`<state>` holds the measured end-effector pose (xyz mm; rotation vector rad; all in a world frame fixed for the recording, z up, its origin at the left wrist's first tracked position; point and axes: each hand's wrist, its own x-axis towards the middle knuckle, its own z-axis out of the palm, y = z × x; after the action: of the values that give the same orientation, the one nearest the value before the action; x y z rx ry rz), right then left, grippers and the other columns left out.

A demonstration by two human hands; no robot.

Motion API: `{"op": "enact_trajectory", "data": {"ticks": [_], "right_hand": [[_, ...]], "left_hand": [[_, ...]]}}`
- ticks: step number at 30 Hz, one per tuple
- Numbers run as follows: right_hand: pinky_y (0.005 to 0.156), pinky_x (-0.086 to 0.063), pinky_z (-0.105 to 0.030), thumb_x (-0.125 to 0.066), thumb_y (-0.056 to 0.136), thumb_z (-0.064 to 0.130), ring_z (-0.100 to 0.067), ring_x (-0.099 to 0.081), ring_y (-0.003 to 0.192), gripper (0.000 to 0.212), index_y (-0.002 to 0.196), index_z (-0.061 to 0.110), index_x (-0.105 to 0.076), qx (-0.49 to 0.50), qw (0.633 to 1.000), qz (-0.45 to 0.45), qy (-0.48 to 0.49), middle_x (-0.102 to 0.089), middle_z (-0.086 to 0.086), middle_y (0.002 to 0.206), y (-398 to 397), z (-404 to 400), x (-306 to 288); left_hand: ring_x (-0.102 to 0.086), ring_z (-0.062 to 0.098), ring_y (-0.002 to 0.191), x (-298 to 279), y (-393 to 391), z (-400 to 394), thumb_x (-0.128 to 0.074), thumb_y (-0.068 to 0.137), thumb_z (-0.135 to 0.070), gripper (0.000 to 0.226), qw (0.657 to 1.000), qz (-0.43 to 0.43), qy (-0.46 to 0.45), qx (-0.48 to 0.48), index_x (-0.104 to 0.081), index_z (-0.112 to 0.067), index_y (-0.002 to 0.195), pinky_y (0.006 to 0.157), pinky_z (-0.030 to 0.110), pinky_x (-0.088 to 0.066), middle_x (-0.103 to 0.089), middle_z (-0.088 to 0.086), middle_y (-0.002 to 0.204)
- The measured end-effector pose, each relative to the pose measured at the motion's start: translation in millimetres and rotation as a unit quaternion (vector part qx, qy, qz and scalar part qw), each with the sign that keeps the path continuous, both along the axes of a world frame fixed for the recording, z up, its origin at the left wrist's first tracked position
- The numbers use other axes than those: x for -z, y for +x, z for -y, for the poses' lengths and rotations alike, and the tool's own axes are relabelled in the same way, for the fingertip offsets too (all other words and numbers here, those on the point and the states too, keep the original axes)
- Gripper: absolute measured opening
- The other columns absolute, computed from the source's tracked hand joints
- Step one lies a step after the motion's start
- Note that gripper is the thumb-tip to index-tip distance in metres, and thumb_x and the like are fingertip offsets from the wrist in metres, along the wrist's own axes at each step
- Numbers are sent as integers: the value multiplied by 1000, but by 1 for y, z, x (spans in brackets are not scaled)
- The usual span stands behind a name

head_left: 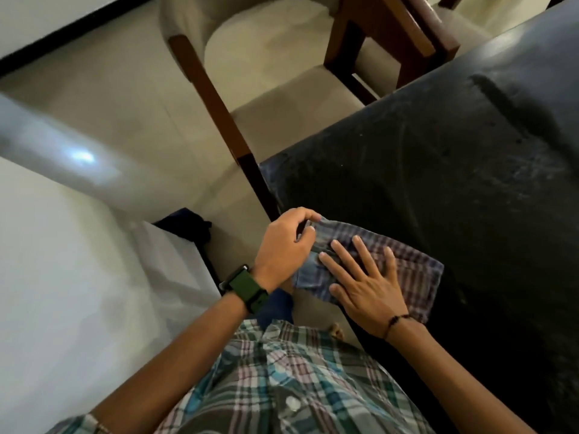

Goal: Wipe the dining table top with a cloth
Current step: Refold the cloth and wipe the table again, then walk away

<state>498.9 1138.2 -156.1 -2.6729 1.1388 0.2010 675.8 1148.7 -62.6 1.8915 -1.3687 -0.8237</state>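
Note:
A checked blue and purple cloth (416, 270) lies folded at the near corner of the dark dining table top (438, 170). My left hand (282, 245), with a green watch on the wrist, pinches the cloth's left edge between thumb and fingers. Flat on the cloth rests my right hand (363, 286), fingers spread and palm pressing down. A thin dark bracelet circles the right wrist. Dust streaks and smears show on the table surface beyond the cloth.
A wooden chair with a beige seat (282, 98) stands at the table's left side, a second chair (416, 29) behind it. A white wall and pale rounded post (56, 145) fill the left. Beige tiled floor lies between. A dark object (185, 223) sits on the floor.

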Motion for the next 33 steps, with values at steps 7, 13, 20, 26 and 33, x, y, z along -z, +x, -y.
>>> {"op": "enact_trajectory", "data": {"ticks": [7, 13, 20, 26, 33], "right_hand": [[106, 14, -61, -9, 93, 57, -22, 25, 141, 57, 144, 43, 11, -39, 999, -27, 15, 19, 13, 155, 128, 104, -11], [108, 12, -61, -15, 99, 48, -22, 16, 143, 50, 147, 42, -5, -3, 998, -36, 41, 8, 12, 157, 203, 167, -17], [109, 2, -57, -3, 94, 52, -22, 5, 144, 56, 148, 37, 0, 20, 998, -52, 14, -4, 6, 158, 107, 64, -9], [104, -13, -58, -5, 98, 51, -22, -10, 142, 52, 148, 38, -8, 80, 993, -70, 40, -4, 12, 158, 64, 15, -12], [105, 12, -68, -5, 87, 63, -26, 31, 137, 63, 144, 44, 14, 64, 991, -105, 57, 23, 11, 154, 166, 95, -27]], "left_hand": [[-59, 19, 94, -1, 45, 22, -50, 88, -7, 19, 1000, -5, -11, -14, -60, -11, 103, 80, 18, -43, -63, 6, 108], [-52, 7, 99, -5, 67, 33, -50, 87, -4, 22, 1000, -4, -25, 0, -60, -10, 105, 83, 1, -33, -62, 6, 111], [-53, 6, 98, 0, 95, 41, -50, 88, -6, 20, 998, -32, -47, 15, -60, -11, 105, 83, 2, -36, -62, 4, 111], [-50, 1, 99, 9, 96, 64, -48, 89, -8, 20, 994, -51, -44, 87, -59, -9, 106, 83, 0, -33, -61, 5, 112], [-54, 27, 104, 11, 90, 69, -45, 88, -15, 27, 988, -47, -45, 142, -56, -9, 112, 90, 26, -46, -54, 17, 123]]}}
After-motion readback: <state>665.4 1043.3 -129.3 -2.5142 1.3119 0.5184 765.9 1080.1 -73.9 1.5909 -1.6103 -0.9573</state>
